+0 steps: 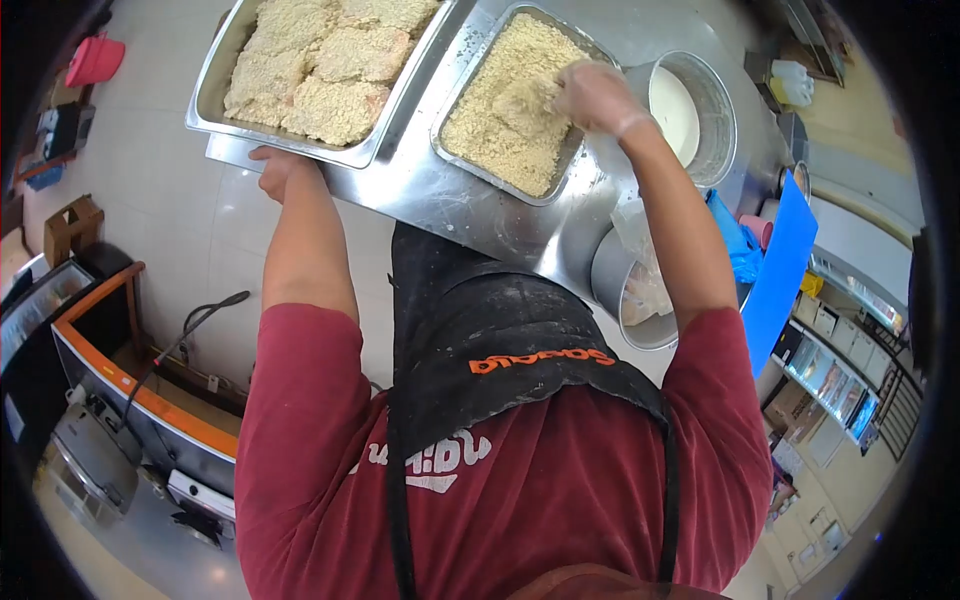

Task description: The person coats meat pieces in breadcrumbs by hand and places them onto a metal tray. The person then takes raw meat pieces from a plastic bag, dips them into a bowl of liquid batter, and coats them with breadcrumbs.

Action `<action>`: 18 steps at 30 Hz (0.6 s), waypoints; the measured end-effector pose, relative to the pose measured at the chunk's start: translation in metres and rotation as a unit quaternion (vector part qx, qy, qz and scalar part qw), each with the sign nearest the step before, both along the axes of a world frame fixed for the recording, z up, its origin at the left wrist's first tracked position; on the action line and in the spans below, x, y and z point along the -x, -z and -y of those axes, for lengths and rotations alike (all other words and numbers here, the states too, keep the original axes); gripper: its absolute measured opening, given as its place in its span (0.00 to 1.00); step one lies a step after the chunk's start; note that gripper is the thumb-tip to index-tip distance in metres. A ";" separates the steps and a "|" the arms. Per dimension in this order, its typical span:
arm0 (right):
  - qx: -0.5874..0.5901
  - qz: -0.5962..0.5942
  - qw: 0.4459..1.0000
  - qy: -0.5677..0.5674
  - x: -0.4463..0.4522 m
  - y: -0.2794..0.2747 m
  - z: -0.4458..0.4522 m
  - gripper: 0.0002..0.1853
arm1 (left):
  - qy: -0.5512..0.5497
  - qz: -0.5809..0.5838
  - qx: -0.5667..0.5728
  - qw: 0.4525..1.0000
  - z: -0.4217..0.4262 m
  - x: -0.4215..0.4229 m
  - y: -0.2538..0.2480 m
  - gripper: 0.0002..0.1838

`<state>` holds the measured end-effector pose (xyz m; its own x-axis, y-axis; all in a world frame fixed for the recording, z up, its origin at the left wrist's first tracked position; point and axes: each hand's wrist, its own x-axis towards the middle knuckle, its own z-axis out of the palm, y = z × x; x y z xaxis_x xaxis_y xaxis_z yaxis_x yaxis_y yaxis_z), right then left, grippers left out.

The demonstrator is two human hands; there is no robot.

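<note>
My right hand [600, 98], in a thin clear glove, reaches into a metal tray of pale crumbs [480, 140]. Its fingers are curled at the edge of a crumb-coated piece [528, 106] lying among the crumbs; the fingertips are blurred. My left hand [285, 175] is bare and closed at the edge of the steel table [400, 185], just below a deeper metal pan [365, 152]. Part of its fingers is hidden. Several crumb-coated pieces [345, 70] fill that pan side by side.
Right of the crumb tray stands a round metal pot [715, 130] with white liquid. Below the table edge, another metal pot [610, 275] holds clear plastic and pale contents. A blue board [785, 260] rises at the right. Orange-edged counter [150, 385] at the left.
</note>
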<state>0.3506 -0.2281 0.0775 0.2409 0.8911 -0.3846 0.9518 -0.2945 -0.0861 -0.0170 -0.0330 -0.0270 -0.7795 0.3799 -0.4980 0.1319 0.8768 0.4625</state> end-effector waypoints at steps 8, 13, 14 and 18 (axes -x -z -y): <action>-0.128 -0.148 0.979 0.058 0.032 -0.084 0.023 0.16 | 0.028 0.012 -0.016 0.999 -0.005 -0.007 -0.020 0.47; -0.105 -0.286 0.934 0.186 0.016 -0.141 0.002 0.17 | 0.055 0.017 -0.026 0.998 -0.008 0.002 -0.004 0.50; -0.146 -0.351 0.902 0.203 0.017 -0.145 -0.007 0.19 | 0.059 0.017 -0.020 0.998 -0.008 0.002 -0.005 0.50; -0.254 -0.514 0.799 0.182 0.001 -0.162 -0.056 0.22 | 0.061 0.025 -0.001 0.998 -0.007 0.000 -0.015 0.49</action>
